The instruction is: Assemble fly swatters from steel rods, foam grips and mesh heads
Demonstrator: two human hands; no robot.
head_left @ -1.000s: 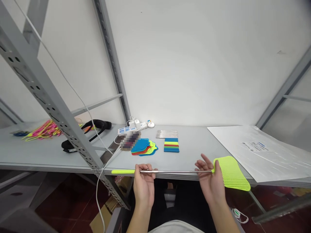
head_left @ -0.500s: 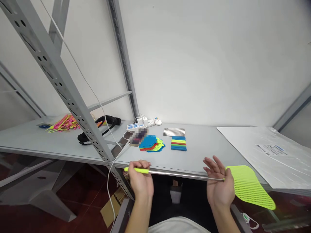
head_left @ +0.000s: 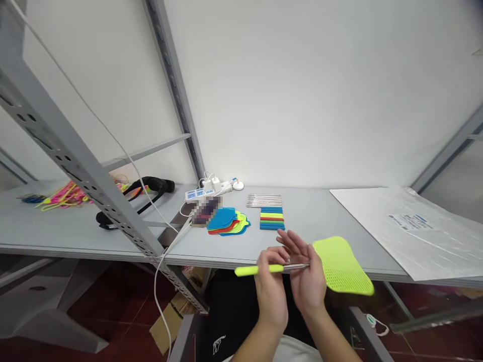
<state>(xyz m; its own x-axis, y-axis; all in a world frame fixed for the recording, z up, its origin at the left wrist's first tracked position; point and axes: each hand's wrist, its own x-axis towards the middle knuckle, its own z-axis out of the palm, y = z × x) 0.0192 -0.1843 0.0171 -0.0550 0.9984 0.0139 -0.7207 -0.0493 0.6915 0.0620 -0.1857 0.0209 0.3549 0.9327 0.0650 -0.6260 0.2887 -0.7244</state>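
I hold a neon yellow fly swatter in front of the grey shelf's front edge [head_left: 211, 261]. My left hand [head_left: 269, 296] is closed round its yellow handle [head_left: 256, 270]. My right hand [head_left: 307, 289] pinches the short metal rod just beside the mesh head [head_left: 341, 264], with its fingers fanned upward. The two hands sit close together and almost touch. The rod between them looks pushed in short.
On the shelf behind lie a stack of coloured swatter heads [head_left: 226, 223], stacked coloured handles [head_left: 271, 218], metal rods [head_left: 264, 201], a power strip [head_left: 206, 191] and clear plastic bags [head_left: 407, 226] at the right. A slanted shelf upright [head_left: 75, 156] and a white cable cross the left.
The hands have come together, from far apart to nearly touching. The swatter's rod has shortened, and the handle now sits close to the mesh head.
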